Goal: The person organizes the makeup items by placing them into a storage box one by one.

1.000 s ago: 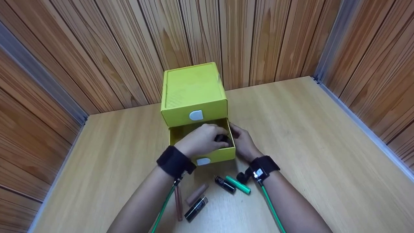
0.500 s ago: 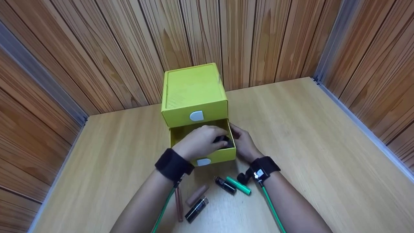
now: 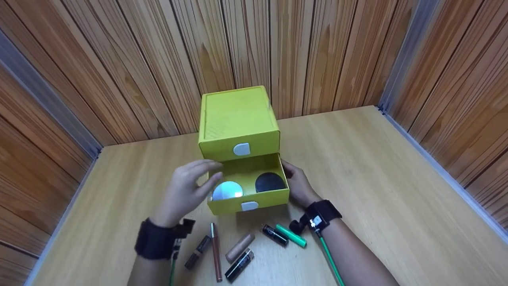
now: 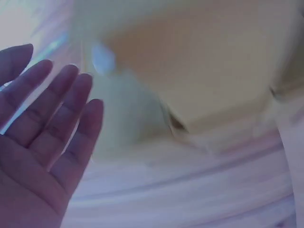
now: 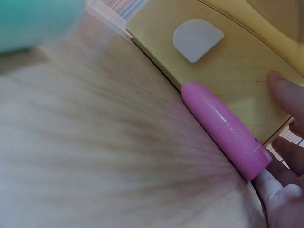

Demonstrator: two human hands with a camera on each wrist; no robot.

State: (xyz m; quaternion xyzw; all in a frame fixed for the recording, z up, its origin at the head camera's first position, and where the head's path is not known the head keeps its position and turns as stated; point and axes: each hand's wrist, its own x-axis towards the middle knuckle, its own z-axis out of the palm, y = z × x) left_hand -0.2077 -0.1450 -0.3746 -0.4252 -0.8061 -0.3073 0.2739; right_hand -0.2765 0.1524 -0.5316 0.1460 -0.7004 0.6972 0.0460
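In the head view, my left hand (image 3: 184,194) hovers at the left side of the pulled-out lower drawer (image 3: 264,196), holding nothing, its fingers loosely bent. Its spread fingers show in the left wrist view. Inside the drawer, a round shiny disc (image 3: 228,190) sits at the left and a round black disc (image 3: 270,182) at the right. My right hand (image 3: 301,186) rests its fingers against the drawer's right outer wall. In the right wrist view, a pink tube (image 5: 225,130) lies close by those fingers along the drawer's lower edge; I cannot tell whether they hold it.
The drawer belongs to a yellow two-drawer box (image 3: 240,119). In front lie a dark tube (image 3: 198,252), a slim reddish tube (image 3: 216,254), a taupe tube (image 3: 240,247), black tubes (image 3: 239,265) and a green tube (image 3: 291,235). Wood-panelled walls (image 3: 238,47) enclose the table.
My left hand has let go of the black disc at the drawer's right and moved left out of the drawer, uncovering both discs. My right hand stays against the drawer's side.
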